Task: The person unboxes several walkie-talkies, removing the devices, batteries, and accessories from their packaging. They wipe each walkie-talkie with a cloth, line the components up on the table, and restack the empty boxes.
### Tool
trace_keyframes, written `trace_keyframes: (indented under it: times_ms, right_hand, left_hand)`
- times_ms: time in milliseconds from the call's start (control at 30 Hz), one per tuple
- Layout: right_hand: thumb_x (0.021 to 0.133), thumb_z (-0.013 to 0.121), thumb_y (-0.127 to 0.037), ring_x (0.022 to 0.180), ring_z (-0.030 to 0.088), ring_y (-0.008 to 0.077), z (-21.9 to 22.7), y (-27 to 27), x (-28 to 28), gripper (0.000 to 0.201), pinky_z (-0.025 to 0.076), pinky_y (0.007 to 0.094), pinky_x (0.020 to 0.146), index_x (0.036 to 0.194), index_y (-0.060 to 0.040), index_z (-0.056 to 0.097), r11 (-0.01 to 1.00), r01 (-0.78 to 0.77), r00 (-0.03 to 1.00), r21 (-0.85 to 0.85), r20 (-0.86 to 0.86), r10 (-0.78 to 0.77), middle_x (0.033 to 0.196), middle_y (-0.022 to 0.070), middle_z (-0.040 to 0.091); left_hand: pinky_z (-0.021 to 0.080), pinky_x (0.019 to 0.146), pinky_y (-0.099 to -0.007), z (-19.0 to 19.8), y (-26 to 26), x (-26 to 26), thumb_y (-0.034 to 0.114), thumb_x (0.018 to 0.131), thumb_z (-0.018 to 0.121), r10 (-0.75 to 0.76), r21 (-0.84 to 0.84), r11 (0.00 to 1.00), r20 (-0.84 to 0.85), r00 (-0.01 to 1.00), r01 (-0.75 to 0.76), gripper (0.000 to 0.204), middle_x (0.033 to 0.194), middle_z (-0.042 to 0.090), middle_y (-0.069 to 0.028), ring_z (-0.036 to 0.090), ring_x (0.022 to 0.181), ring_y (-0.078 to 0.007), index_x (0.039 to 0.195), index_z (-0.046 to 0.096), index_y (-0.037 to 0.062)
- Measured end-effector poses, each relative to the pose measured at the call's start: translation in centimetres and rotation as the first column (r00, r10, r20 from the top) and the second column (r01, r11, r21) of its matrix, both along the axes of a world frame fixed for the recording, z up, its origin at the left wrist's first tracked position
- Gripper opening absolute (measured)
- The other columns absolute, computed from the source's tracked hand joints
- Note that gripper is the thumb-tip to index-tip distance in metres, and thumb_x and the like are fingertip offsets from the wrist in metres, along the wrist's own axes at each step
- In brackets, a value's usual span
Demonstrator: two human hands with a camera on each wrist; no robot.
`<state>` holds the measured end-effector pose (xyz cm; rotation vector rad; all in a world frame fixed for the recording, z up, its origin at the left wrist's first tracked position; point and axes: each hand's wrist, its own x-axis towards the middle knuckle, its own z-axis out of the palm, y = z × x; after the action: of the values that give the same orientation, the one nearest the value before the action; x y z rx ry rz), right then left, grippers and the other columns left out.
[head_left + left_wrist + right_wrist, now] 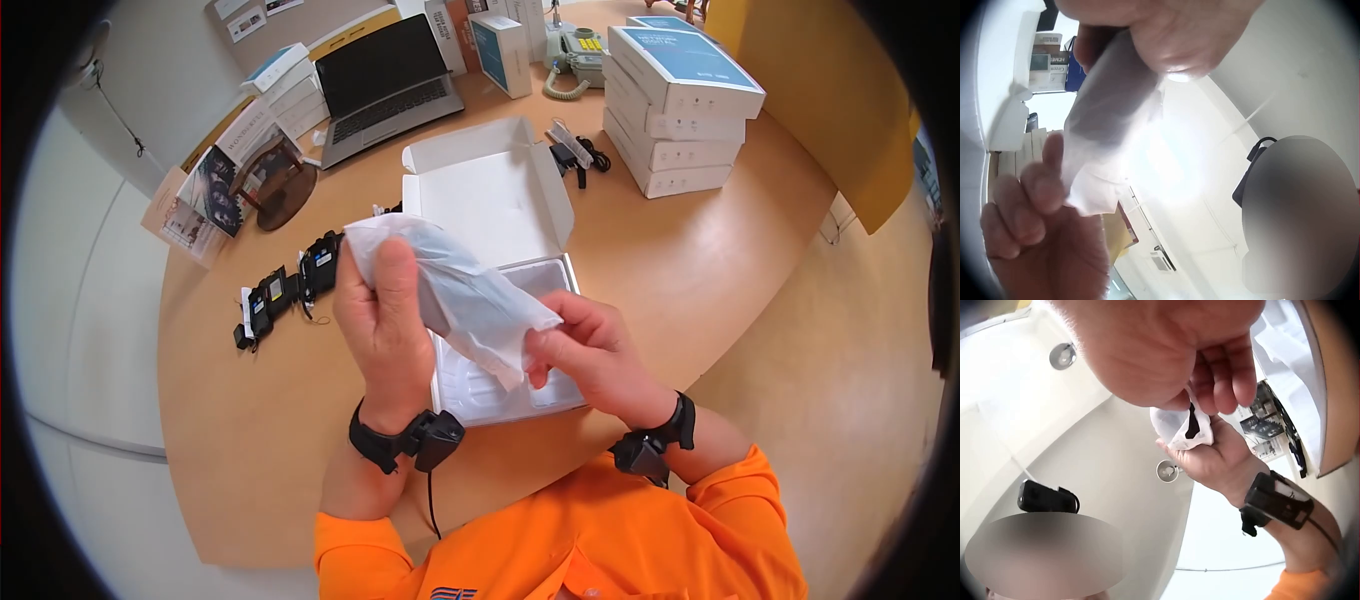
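A thin white translucent sleeve [455, 290] is held up in both hands above an open white box [490, 195]. My left hand [385, 325] grips its upper end, thumb laid along the front. At the lower right end, my right hand [600, 360] pinches the sleeve's edge between thumb and fingers. In the right wrist view the sleeve [1172, 431] gapes at its mouth, and a dark object [1193, 422] shows inside; its kind cannot be made out. Beneath the hands, a moulded white tray [465, 385] lies in the box.
Behind the box stands an open laptop [385, 85]. White boxes [680, 110] are stacked at the right, near a desk telephone [585, 60]. Black devices with straps [285, 290] lie on the left of the table, below upright booklets [210, 190]. A black cable [595, 155] lies beside the lid.
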<state>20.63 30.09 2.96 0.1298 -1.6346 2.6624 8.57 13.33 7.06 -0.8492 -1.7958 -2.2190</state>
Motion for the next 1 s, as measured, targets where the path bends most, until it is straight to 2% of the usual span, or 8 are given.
trace_keyframes:
  times_ms: [233, 333, 367, 467, 600, 733, 900, 1000]
  right_hand:
    - [0.103, 0.057, -0.012, 0.070, 0.061, 0.0089, 1.4, 0.5, 0.6, 0.014, 0.052, 0.0249, 0.068, 0.106, -0.0010, 0.065, 0.929, 0.367, 0.913, 0.041, -0.208, -0.351, 0.079, 0.0030, 0.066]
    - [0.103, 0.058, -0.011, 0.073, 0.062, 0.0099, 1.5, 0.1, 0.6, 0.013, 0.054, 0.0262, 0.070, 0.106, -0.0002, 0.064, 0.963, 0.269, 0.961, 0.009, -0.064, -0.267, 0.084, 0.0036, 0.067]
    - [0.105, 0.054, -0.017, 0.080, 0.065, 0.0131, 1.0, -0.1, 0.5, 0.022, 0.057, 0.0297, 0.073, 0.116, 0.0003, 0.062, 0.986, 0.165, 0.986, 0.018, -0.017, -0.165, 0.101, 0.0075, 0.067]
    - [0.108, 0.047, -0.028, 0.088, 0.067, 0.0179, 1.5, -1.5, 0.1, 0.036, 0.059, 0.0340, 0.079, 0.128, -0.0002, 0.057, 0.950, 0.040, 0.984, -0.309, 0.179, 0.017, 0.118, 0.0115, 0.064]
    - [0.108, 0.039, -0.043, 0.102, 0.068, 0.0265, 1.5, -1.9, -0.2, 0.054, 0.061, 0.0384, 0.079, 0.143, -0.0020, 0.044, 0.854, -0.200, 0.964, -0.481, 0.057, 0.258, 0.129, 0.0148, 0.059]
    - [0.102, 0.047, -0.053, 0.103, 0.069, 0.0301, 0.6, -1.8, -0.1, 0.069, 0.063, 0.0383, 0.073, 0.148, -0.0024, 0.038, 0.849, -0.253, 0.960, -0.463, -0.014, 0.279, 0.129, 0.0173, 0.059]
    - [0.088, 0.070, -0.057, 0.095, 0.072, 0.0321, 0.3, -0.9, 1.0, 0.090, 0.064, 0.0374, 0.066, 0.150, -0.0015, 0.035, 0.927, -0.217, 0.972, -0.307, 0.025, 0.236, 0.125, 0.0238, 0.061]
    - [0.094, 0.069, -0.039, 0.087, 0.071, 0.0242, 0.4, 0.1, 2.0, 0.066, 0.063, 0.0360, 0.066, 0.144, -0.0027, 0.044, 0.938, -0.176, 0.976, -0.299, 0.067, 0.205, 0.120, 0.0176, 0.063]
  left_hand:
    - [0.051, 0.077, -0.0271, 0.5, -0.9, -1.2, 0.030, 0.107, 0.053, 0.016, 0.049, 0.999, -0.001, 1.000, -0.016, 0.027, 0.097, 0.066, -0.0042, 0.063, 0.084, -0.0110, 0.111, 0.058, 0.0047]
    - [0.051, 0.075, -0.0267, 0.5, -1.1, -1.3, 0.031, 0.107, 0.051, -0.008, 0.096, 0.995, 0.031, 0.999, 0.005, 0.028, 0.096, 0.065, -0.0035, 0.063, 0.084, -0.0106, 0.111, 0.058, 0.0047]
    - [0.051, 0.075, -0.0266, 0.5, -1.1, -1.2, 0.032, 0.108, 0.050, 0.015, 0.068, 0.998, 0.025, 1.000, -0.016, 0.029, 0.096, 0.066, -0.0041, 0.063, 0.083, -0.0107, 0.110, 0.059, 0.0045]
    - [0.050, 0.074, -0.0264, 1.2, -0.7, 0.0, 0.033, 0.109, 0.047, 0.042, -0.017, 0.999, 0.007, 0.999, -0.042, 0.033, 0.095, 0.068, -0.0063, 0.062, 0.083, -0.0109, 0.106, 0.061, 0.0036]
    - [0.047, 0.072, -0.0240, 2.3, 0.6, 2.3, 0.032, 0.109, 0.046, -0.061, -0.106, 0.993, -0.067, 0.996, 0.054, 0.036, 0.092, 0.068, -0.0041, 0.058, 0.079, -0.0078, 0.102, 0.063, 0.0016]
    - [0.047, 0.070, -0.0234, 4.1, 1.5, 3.1, 0.032, 0.110, 0.046, -0.089, -0.112, 0.991, -0.110, 0.990, 0.077, 0.037, 0.092, 0.069, -0.0048, 0.058, 0.075, -0.0072, 0.099, 0.063, 0.0005]
    - [0.049, 0.069, -0.0301, 6.6, 2.7, 1.7, 0.035, 0.109, 0.047, -0.107, 0.165, 0.979, -0.078, 0.991, 0.119, 0.037, 0.082, 0.065, -0.0069, 0.061, 0.071, -0.0140, 0.097, 0.060, 0.0019]
    - [0.049, 0.073, -0.0333, 7.5, 2.7, 0.4, 0.032, 0.107, 0.049, -0.141, 0.320, 0.934, -0.081, 0.987, 0.160, 0.031, 0.080, 0.061, -0.0072, 0.062, 0.077, -0.0176, 0.106, 0.057, 0.0019]
